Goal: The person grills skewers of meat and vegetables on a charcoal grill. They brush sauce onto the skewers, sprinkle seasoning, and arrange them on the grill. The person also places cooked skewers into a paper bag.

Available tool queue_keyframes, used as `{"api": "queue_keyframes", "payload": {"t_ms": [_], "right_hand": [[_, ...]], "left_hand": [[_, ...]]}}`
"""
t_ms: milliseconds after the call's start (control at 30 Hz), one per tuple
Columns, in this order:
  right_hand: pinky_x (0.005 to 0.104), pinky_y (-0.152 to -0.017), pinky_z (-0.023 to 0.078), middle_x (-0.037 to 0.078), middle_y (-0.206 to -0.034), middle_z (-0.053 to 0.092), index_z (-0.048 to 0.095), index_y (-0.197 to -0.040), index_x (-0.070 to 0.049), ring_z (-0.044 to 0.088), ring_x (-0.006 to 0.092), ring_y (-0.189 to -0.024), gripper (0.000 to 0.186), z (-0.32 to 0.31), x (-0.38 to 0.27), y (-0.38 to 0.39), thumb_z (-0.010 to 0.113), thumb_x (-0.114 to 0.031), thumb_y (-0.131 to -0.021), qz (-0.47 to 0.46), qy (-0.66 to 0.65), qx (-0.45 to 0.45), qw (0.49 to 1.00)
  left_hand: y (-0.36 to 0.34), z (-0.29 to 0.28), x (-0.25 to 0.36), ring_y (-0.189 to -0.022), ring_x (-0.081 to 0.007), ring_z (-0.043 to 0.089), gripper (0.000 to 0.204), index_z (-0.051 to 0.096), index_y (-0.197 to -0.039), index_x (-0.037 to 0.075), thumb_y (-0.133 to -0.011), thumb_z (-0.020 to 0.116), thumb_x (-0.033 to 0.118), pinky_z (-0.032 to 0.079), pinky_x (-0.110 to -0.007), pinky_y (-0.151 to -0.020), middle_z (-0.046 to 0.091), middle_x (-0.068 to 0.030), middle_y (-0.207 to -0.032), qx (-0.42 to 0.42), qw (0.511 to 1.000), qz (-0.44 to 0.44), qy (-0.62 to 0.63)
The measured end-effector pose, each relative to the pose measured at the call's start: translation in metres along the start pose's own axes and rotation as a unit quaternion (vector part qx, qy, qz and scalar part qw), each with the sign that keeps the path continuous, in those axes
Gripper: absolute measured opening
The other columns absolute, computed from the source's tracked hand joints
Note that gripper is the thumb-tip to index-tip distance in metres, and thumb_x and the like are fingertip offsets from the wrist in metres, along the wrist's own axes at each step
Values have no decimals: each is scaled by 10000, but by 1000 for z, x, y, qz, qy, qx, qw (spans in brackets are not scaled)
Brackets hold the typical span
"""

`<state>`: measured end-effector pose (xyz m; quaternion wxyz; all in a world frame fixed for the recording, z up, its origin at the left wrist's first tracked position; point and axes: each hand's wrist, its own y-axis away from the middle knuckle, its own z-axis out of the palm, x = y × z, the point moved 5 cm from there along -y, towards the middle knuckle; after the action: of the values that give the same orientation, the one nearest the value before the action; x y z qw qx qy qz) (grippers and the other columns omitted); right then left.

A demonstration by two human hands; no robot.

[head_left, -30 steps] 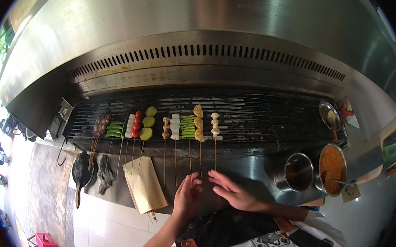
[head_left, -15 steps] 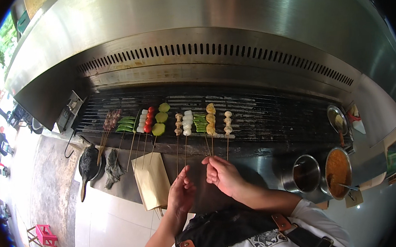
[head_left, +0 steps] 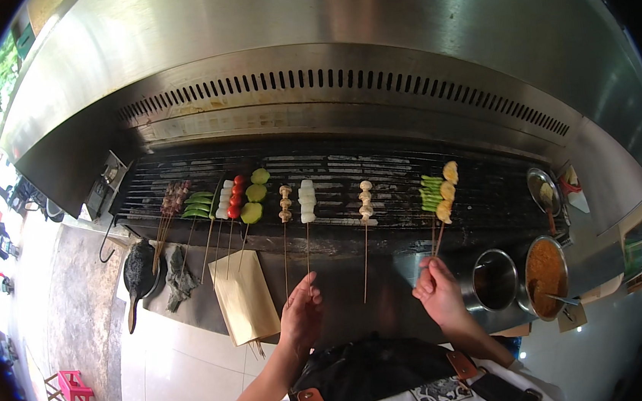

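My right hand (head_left: 440, 289) is closed, its thumb and fingers pinching the sticks of two skewers on the right part of the grill. One carries short green stalks (head_left: 431, 193), the other folded yellow pieces (head_left: 448, 192). My left hand (head_left: 302, 313) has its fingers curled, with the thumb at the lower end of the stick of a skewer of white pieces (head_left: 307, 201). Beside that skewer lies a mushroom skewer (head_left: 285, 203), its stick running down to the same hand. A second mushroom skewer (head_left: 365, 201) rests between my hands, touched by neither.
Further left on the grill (head_left: 488, 186) are skewers of meat (head_left: 174, 199), green pods (head_left: 199, 205), tomatoes (head_left: 237, 196) and green slices (head_left: 253, 193). A paper bag (head_left: 246, 299), black pan (head_left: 141, 270) and cloth (head_left: 183, 277) lie at front left. Pots (head_left: 494, 281) (head_left: 547, 276) stand right.
My right hand has moved right, carrying the green-stalk and yellow skewers past the second mushroom skewer. My left hand is slightly lower, and the white skewer has shifted a little.
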<state>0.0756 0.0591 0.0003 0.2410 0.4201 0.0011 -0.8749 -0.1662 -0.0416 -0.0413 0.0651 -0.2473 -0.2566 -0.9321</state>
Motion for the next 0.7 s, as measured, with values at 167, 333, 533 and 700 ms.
{"api": "queue_keyframes", "payload": {"t_ms": [167, 333, 533, 700], "right_hand": [[276, -566, 340, -13, -551, 393, 533, -991, -98, 387, 113, -531, 199, -38, 3, 4, 423, -264, -983, 5, -10, 44, 999], [299, -652, 420, 26, -727, 547, 493, -1190, -111, 515, 145, -673, 329, -50, 15, 11, 430, -345, -968, 37, 11, 33, 999], [286, -793, 459, 73, -1008, 578, 382, -1314, -43, 554, 148, -913, 541, -50, 62, 42, 382, -449, -957, 269, 133, -79, 951], [306, -795, 477, 135, -1000, 583, 410, -1270, -4, 576, 191, -874, 465, -36, 73, 41, 366, -369, -986, 247, 144, -173, 942]], "left_hand": [[8, -9, 30, -647, -39, 464, 337, 553, -1184, 36, -914, 582, 235, 355, -164, -548, 543, 35, -768, 66, 990, 94, -77], [7, -17, 41, -494, -33, 409, 224, 643, -1061, 29, -902, 603, 182, 294, -168, -455, 545, 27, -631, 81, 986, 77, -121], [5, -7, 36, -543, -42, 433, 247, 609, -1106, 34, -931, 553, 198, 311, -181, -479, 574, 13, -707, 61, 972, 90, -210], [6, 13, 34, -622, -64, 455, 307, 518, -1221, 63, -972, 462, 235, 355, -212, -515, 552, 21, -810, 22, 965, 84, -246]]}}
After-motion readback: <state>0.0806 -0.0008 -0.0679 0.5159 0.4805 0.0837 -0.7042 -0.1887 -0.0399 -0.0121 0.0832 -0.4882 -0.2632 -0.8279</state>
